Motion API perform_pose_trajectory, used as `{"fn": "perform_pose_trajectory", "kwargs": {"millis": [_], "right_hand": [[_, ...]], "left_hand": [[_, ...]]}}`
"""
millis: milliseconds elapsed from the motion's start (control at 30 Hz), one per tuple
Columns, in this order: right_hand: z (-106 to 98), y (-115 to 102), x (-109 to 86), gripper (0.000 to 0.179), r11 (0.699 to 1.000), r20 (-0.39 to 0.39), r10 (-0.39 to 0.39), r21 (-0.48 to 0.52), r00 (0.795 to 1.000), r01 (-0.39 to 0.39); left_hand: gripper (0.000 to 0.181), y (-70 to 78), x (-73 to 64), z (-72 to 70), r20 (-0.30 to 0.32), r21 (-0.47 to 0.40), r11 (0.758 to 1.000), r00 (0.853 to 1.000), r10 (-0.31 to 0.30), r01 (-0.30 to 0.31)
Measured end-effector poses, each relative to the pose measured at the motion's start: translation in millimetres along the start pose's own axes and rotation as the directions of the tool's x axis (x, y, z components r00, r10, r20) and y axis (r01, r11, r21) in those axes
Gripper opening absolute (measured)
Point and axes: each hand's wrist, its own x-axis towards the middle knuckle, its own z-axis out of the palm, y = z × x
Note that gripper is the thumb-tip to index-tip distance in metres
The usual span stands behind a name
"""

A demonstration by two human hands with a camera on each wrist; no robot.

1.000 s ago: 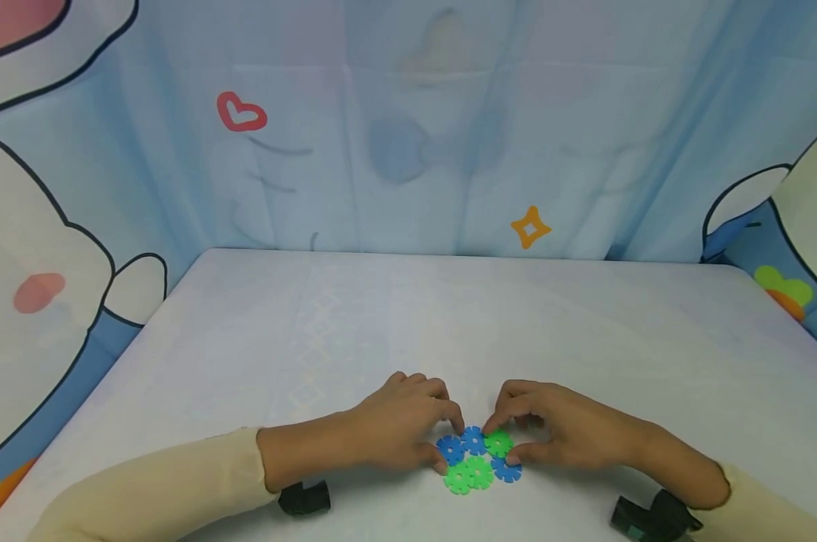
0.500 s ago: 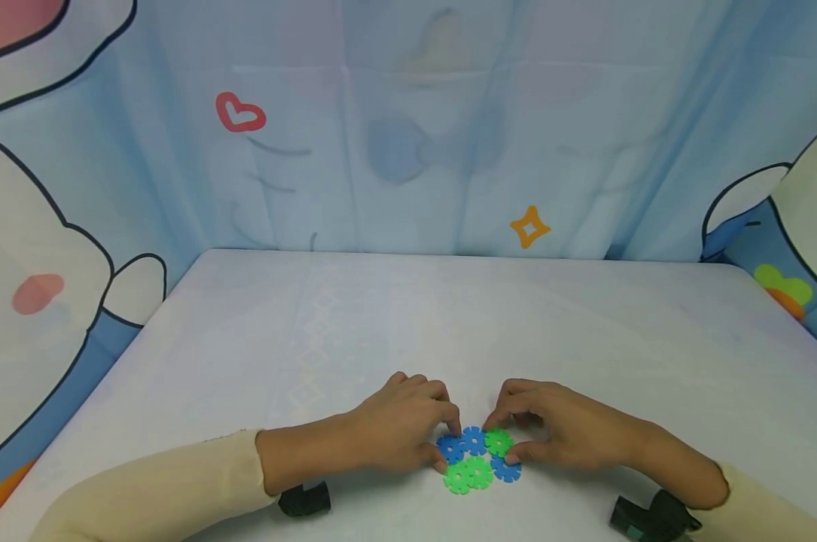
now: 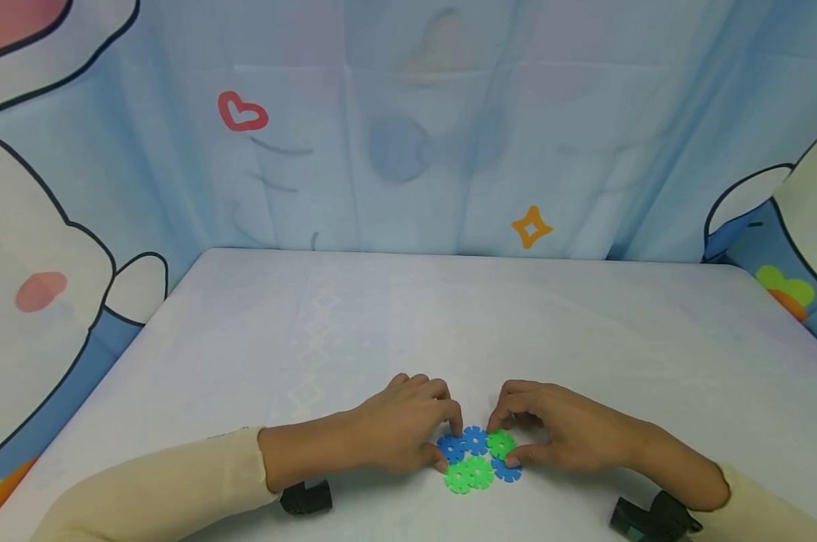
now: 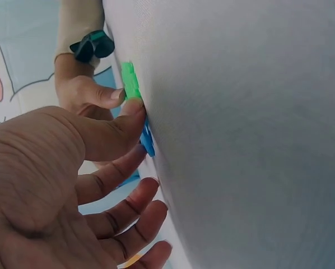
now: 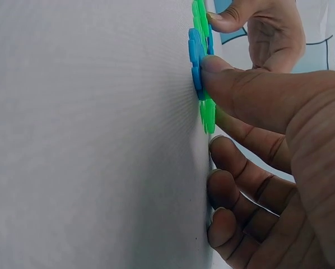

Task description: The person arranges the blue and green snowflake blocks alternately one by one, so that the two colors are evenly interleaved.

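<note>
Several flat notched plastic discs, blue and green, lie joined in a small ring near the front of the table. My left hand [image 3: 408, 425] pinches the ring's left side, thumb and index finger at the left blue notched disc [image 3: 451, 449]. Opposite it, my right hand [image 3: 564, 425] has its index fingertip at the right green notched disc [image 3: 501, 444] and its thumb by the lower right blue disc [image 3: 507, 472]. Another blue disc [image 3: 475, 439] forms the far side, and two overlapping green discs [image 3: 458, 479] the near side. In both wrist views the discs show edge-on, partly behind the thumbs.
The white-covered table [image 3: 381, 324] reaches back to a light blue printed curtain [image 3: 300, 165]. Black wrist cameras [image 3: 306, 498] sit below both wrists, close to the tabletop.
</note>
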Motion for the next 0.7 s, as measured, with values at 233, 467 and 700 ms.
{"fn": "perform_pose_trajectory", "kwargs": {"millis": [233, 467, 700], "right_hand": [[1.1, -0.1, 0.3, 0.024, 1.0, -0.001, 0.009, 0.001, 1.0, -0.009], [1.2, -1.4, 0.4, 0.024, 1.0, -0.002, 0.009, -0.017, 1.0, -0.009], [1.4, -1.3, -0.2, 0.023, 1.0, 0.001, -0.003, -0.028, 1.0, 0.003]], "left_hand": [[0.024, -3.3, 1.3, -0.3, 0.054, -0.024, 0.999, 0.998, 0.033, -0.032], [0.023, -8.7, 2.5, 0.2, 0.067, -0.015, 0.996, 0.994, 0.083, -0.083], [0.022, -11.3, 3.2, 0.9, 0.062, -0.013, 0.995, 0.993, 0.104, -0.103]]}}
